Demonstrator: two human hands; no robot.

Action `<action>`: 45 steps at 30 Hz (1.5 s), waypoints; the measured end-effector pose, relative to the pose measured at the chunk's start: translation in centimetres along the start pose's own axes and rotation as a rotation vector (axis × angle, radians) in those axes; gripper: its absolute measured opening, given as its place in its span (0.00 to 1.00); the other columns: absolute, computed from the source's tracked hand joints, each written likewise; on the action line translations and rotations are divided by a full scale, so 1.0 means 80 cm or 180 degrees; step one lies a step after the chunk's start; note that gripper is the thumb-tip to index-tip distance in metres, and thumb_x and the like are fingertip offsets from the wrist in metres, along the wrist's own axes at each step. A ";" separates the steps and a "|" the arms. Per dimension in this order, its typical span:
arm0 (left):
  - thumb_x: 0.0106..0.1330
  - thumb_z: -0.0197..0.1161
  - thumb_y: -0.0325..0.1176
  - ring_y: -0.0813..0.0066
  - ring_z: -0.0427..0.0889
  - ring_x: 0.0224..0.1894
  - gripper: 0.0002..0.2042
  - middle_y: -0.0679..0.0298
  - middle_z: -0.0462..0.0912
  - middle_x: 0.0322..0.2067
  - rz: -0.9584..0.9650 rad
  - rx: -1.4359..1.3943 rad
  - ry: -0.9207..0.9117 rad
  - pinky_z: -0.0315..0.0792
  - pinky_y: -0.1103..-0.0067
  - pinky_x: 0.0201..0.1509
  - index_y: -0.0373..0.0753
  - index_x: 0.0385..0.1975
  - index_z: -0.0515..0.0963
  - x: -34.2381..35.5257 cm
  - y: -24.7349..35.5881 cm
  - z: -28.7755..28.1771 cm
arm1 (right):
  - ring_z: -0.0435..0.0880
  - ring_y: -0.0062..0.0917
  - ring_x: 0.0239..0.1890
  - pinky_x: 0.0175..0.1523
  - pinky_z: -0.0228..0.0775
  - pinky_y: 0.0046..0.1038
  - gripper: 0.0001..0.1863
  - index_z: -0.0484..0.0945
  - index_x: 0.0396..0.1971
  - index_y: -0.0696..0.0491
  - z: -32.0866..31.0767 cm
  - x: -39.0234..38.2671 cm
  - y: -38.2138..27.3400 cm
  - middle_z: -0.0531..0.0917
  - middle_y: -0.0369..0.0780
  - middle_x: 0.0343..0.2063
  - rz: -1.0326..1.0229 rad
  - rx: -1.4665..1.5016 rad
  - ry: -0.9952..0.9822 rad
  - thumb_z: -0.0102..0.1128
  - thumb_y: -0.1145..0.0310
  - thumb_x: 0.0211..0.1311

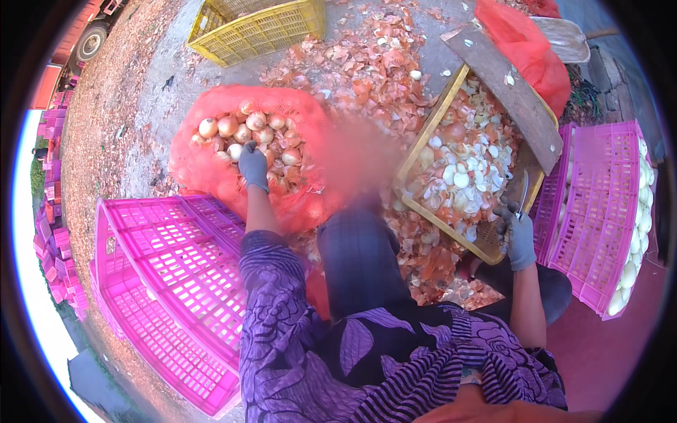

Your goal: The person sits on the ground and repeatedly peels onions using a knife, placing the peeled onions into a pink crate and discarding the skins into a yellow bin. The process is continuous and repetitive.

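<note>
My left hand (252, 166), in a grey glove, reaches into a red mesh sack (197, 169) of brown onions (226, 125), its fingers curled on an onion among them. At the right, my right hand (515, 236), also gloved, grips a knife (522, 194) with a curved blade pointing up. It is beside the rim of a yellow tray (439, 225) holding pale peeled pieces (462, 173) and brown skins. A wooden board (504, 92) lies slanting over that tray's upper corner. A blurred patch obscures the area right of the sack.
Pink crates stand at left (169, 282) and right (585, 204), the right one holding peeled onions (638, 233). A yellow crate (257, 28) is at the back, near scattered skins (367, 77). A red sack (525, 63) and shovel (564, 39) lie upper right. A truck wheel (91, 44) is far left.
</note>
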State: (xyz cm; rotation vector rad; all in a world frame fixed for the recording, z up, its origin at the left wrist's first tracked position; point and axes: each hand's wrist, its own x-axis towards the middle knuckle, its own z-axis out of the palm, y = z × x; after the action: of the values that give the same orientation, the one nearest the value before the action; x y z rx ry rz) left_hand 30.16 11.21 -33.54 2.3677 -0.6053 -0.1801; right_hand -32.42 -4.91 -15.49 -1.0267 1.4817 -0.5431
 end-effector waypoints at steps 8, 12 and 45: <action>0.61 0.67 0.50 0.48 0.78 0.62 0.34 0.49 0.74 0.64 -0.0149 0.2033 -0.1172 0.73 0.61 0.64 0.47 0.68 0.70 0.024 -0.022 0.074 | 0.72 0.14 0.19 0.21 0.66 0.18 0.24 0.73 0.62 0.56 -0.020 0.017 0.020 0.84 0.36 0.34 0.0437 -0.0243 0.0030 0.60 0.64 0.70; 0.56 0.72 0.53 0.48 0.79 0.60 0.42 0.46 0.78 0.58 -0.0257 0.1798 -0.1146 0.72 0.62 0.65 0.38 0.69 0.67 0.005 -0.055 0.080 | 0.72 0.14 0.20 0.22 0.66 0.19 0.24 0.72 0.63 0.56 -0.015 0.015 0.010 0.83 0.36 0.33 0.0639 -0.0373 -0.0243 0.59 0.65 0.70; 0.80 0.42 0.55 0.70 0.82 0.47 0.25 0.59 0.81 0.45 0.0326 -0.3665 -0.3909 0.80 0.72 0.50 0.38 0.53 0.75 -0.400 0.563 0.011 | 0.78 0.27 0.60 0.65 0.69 0.30 0.26 0.70 0.68 0.56 0.007 -0.096 -0.090 0.81 0.44 0.58 -0.1974 0.0821 0.0062 0.58 0.65 0.72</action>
State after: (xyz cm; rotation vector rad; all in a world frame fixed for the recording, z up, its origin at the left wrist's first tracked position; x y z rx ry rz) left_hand -15.27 -4.12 -5.99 0.9024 -0.8105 -1.5132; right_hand -30.44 -2.00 -5.59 -1.2700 1.0547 -1.1532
